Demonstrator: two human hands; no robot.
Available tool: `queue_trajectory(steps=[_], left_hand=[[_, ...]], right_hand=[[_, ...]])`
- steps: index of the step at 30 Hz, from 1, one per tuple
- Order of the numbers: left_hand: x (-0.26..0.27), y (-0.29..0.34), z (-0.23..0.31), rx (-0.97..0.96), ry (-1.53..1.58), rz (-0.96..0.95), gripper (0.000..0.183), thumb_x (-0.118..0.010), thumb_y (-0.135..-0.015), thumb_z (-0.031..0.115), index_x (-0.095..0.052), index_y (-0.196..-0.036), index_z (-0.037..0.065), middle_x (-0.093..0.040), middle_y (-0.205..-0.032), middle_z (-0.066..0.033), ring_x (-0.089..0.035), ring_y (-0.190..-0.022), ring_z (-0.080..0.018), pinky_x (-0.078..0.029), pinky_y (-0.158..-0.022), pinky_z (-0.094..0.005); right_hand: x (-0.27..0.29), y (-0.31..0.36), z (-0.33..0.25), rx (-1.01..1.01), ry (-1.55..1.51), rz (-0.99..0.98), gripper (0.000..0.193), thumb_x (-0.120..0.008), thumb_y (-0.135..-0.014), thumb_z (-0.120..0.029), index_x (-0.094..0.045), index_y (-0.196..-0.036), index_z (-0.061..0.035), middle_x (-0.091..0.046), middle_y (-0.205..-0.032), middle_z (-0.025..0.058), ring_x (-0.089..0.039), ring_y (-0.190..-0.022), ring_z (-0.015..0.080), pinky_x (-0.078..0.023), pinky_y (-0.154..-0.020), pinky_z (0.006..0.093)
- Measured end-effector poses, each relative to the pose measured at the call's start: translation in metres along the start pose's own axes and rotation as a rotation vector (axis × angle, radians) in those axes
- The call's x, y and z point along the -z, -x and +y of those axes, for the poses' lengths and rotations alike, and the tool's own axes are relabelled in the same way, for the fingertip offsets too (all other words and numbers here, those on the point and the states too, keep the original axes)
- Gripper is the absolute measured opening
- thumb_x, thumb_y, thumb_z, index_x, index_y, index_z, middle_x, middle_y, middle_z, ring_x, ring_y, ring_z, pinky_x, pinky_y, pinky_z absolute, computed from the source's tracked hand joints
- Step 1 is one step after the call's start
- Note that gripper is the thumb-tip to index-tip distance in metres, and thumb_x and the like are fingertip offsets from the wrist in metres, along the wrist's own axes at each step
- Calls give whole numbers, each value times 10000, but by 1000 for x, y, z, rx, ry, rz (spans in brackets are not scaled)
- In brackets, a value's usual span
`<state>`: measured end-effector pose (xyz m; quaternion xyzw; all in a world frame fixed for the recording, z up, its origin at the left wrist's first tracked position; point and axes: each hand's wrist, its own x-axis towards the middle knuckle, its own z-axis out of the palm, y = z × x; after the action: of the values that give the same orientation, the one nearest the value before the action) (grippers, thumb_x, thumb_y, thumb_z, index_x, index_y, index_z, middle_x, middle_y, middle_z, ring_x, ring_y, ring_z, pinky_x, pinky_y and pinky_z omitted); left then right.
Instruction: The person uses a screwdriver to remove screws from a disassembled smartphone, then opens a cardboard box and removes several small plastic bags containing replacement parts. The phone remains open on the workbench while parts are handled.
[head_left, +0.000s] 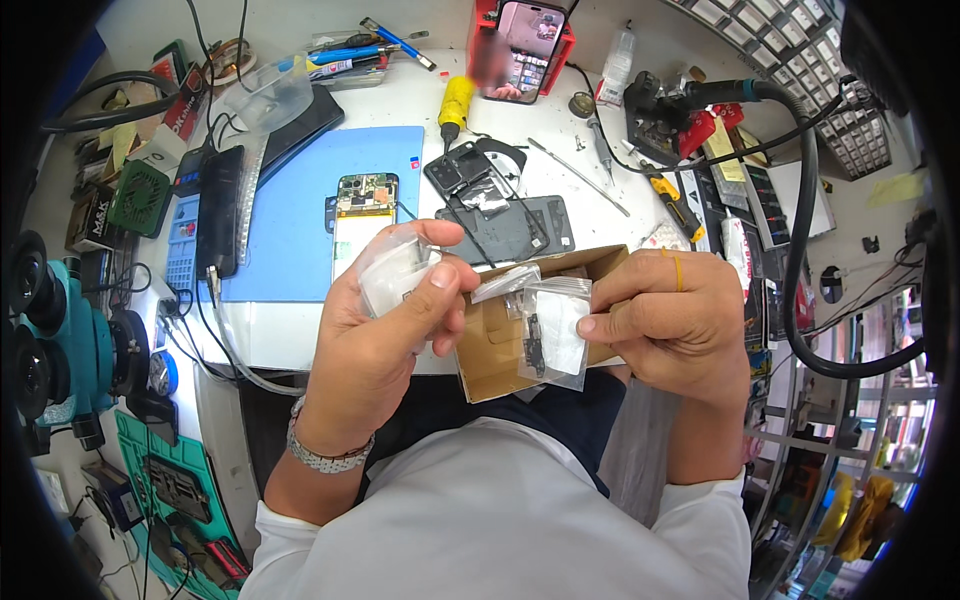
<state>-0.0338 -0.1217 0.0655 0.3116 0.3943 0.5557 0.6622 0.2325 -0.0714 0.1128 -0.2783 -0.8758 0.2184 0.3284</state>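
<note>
My left hand (390, 300) is closed around small clear plastic bags (397, 272) with white pieces inside. My right hand (665, 315) pinches the upper right edge of a clear zip bag (556, 335), which holds a small black part and a white label. An open cardboard box (490, 350) sits in front of me at the table's edge, below and behind that bag. Another small zip bag (506, 283) shows at the box's top. Past my left hand, an opened phone with its circuit board bare (367, 200) lies on a blue mat (290, 270).
Dark phone back parts (510, 225) lie beyond the box. A phone with a lit screen (525, 50) leans on a red stand at the back. A yellow bottle (456, 100) stands nearby. A teal microscope (75, 330) is at left; a thick black hose (800, 250) curves at right.
</note>
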Motion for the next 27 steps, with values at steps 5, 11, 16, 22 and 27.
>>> queue_trajectory(steps=[5,11,16,22,27], left_hand=[[-1,1,0,-55,-135,-51,453,-798,-1025,134,-613,-1418,8,-761,-1165,-102,-632,-821,-77,-509,-702,-233],[-11,8,3,-94,-412,-192,504,-859,-959,47,-612,-1397,24,-770,-1166,-72,-663,-906,-68,-541,-813,-233],[-7,-4,-2,-13,-273,-131,489,-838,-961,22,-597,-1386,23,-768,-1110,-70,-693,-963,-80,-567,-853,-247],[-16,0,4,-59,-353,-119,465,-824,-962,-4,-596,-1366,33,-787,-1114,-76,-690,-935,-60,-563,-814,-228],[-12,0,1,-75,-318,-108,472,-833,-957,5,-603,-1367,36,-793,-1106,-85,-688,-892,-57,-549,-761,-215]], right_hand=[[2,2,2,-7,-17,-17,183,-809,-706,107,-806,-787,-57,-758,-807,74,-720,-672,215,-525,-596,322],[2,-1,2,-105,-125,22,227,-762,-701,116,-807,-840,-58,-757,-818,72,-717,-704,193,-520,-618,311],[1,-14,11,-182,-113,42,195,-816,-768,107,-762,-897,-28,-759,-966,90,-686,-851,137,-508,-717,289],[-18,-18,15,-418,-571,118,180,-818,-951,16,-643,-978,-9,-764,-936,53,-674,-766,79,-531,-664,246],[-14,-34,1,-657,-685,77,171,-797,-1012,-41,-637,-1045,8,-753,-904,68,-728,-719,95,-579,-623,230]])
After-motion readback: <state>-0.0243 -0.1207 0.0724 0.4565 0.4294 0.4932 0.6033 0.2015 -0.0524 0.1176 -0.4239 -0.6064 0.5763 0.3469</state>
